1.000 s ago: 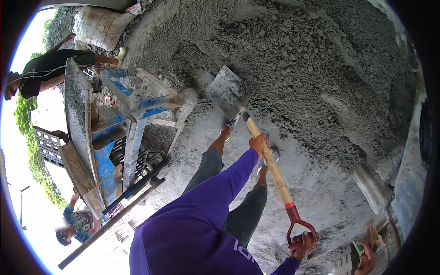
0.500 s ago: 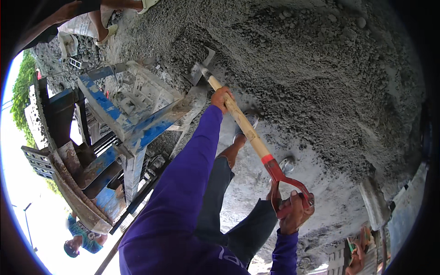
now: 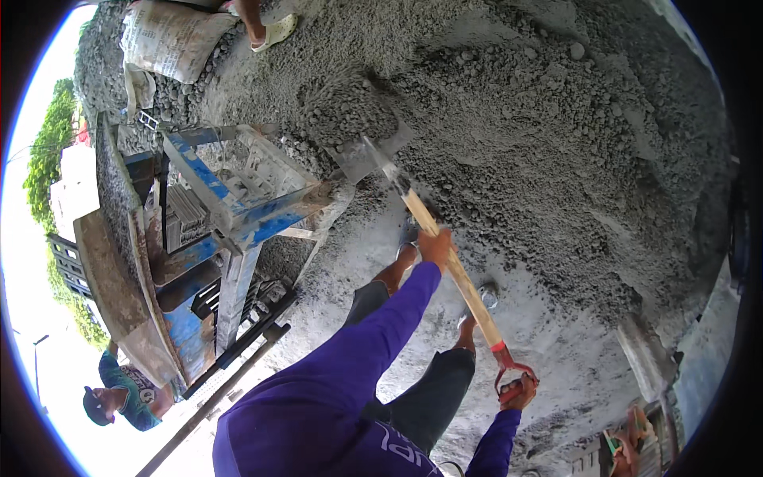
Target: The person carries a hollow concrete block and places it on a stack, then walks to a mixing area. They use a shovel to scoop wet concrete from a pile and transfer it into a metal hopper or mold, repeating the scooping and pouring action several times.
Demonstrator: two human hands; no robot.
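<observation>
I hold a shovel with a wooden shaft (image 3: 461,282) and a red D-grip. My left hand (image 3: 435,246) is closed around the shaft partway down. My right hand (image 3: 520,391) grips the red handle at the near end. The metal blade (image 3: 362,155) is loaded with grey gravel mix, a heap (image 3: 346,111) resting on it, raised next to the blue machine (image 3: 230,215). Purple sleeves cover both my arms. My feet (image 3: 409,230) stand on the wet grey ground below the shaft.
A big pile of grey sand and gravel (image 3: 540,135) fills the upper right. A blue metal block-making machine stands at left. A filled sack (image 3: 171,40) and another person's sandalled foot (image 3: 270,32) lie at top. A person in a teal shirt (image 3: 123,393) stands lower left.
The shovel blade has swung from the pile toward the blue machine, now carrying a heap of gravel mix. Both hands kept their hold on shaft and grip.
</observation>
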